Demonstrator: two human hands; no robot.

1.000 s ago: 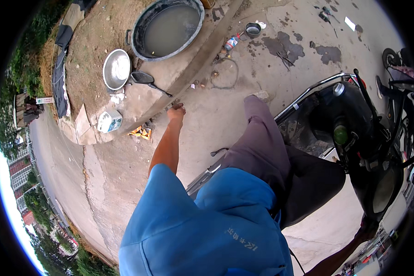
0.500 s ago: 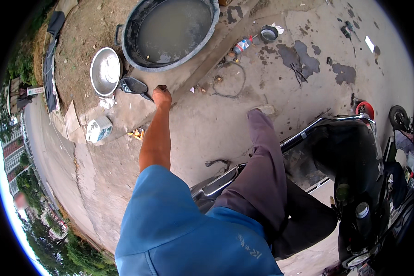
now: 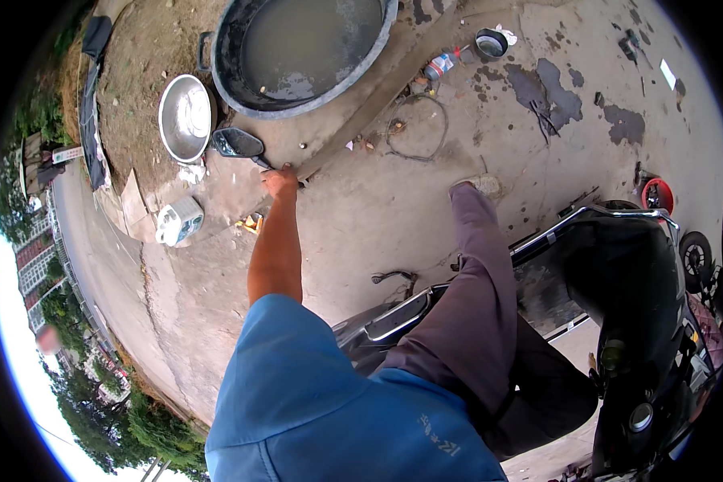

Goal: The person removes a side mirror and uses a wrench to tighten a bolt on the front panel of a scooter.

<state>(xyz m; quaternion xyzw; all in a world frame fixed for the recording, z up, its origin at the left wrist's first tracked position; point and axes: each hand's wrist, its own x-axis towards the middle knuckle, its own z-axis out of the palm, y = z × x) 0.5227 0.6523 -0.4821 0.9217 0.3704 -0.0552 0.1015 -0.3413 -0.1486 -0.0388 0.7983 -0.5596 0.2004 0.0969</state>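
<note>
The left hand (image 3: pixel 280 182) is stretched forward on a bare forearm (image 3: pixel 275 249), and the stem of a black mirror (image 3: pixel 238 143) is touched by its bent fingers. The stem is partly covered by the hand; whether the fingers are fully closed around it cannot be told. The right hand is not shown, so its grip cannot be told. The mirror is laid on a raised ledge (image 3: pixel 337 120), with its glass faced upward and its stem pointed toward the ledge's edge.

Just left of the mirror, a metal basin (image 3: pixel 186 119) is placed; whether the 2 are in contact cannot be told. Beyond them a large black tub (image 3: pixel 226 60) is seen, filled with murky water and fitted with 1 visible handle. Nearer, a white jug (image 3: pixel 181 221) is set down, with an orange wrapper (image 3: pixel 251 222) dropped to its right.

On the ground past the ledge, a bottle (image 3: pixel 439 66) is left lying near a small dark pot (image 3: pixel 490 44). The ground to the right is marked by dark patches (image 3: pixel 561 95).

A blue shirt (image 3: pixel 361 430) is worn, and 1 leg in purple trousers (image 3: pixel 480 265) is extended forward. At the right, a black scooter (image 3: pixel 618 265) is parked, and a red bowl (image 3: pixel 657 195) is placed near its chrome rail.
</note>
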